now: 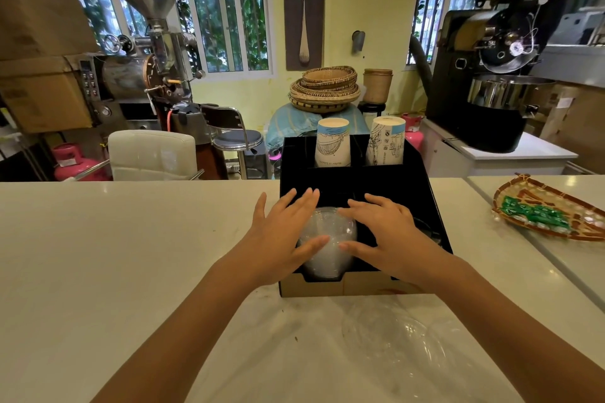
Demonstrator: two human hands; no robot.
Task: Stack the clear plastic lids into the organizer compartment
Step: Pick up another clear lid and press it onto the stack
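A black cardboard organizer (425,193) stands on the white counter in front of me. A stack of clear domed plastic lids (329,242) lies in its front left compartment. My left hand (284,232) cups the stack's left side and my right hand (389,232) its right side, fingers spread, thumbs on the near face of the lids. Two stacks of printed paper cups (333,142) (386,141) stand upside down in the rear compartments. An empty clear plastic sleeve (402,347) lies crumpled on the counter just before the organizer.
A woven tray (553,209) with green packets sits at the right on the adjoining counter. Behind the counter are a white chair (152,154), a stool, stacked baskets (324,88) and coffee roasters on both sides.
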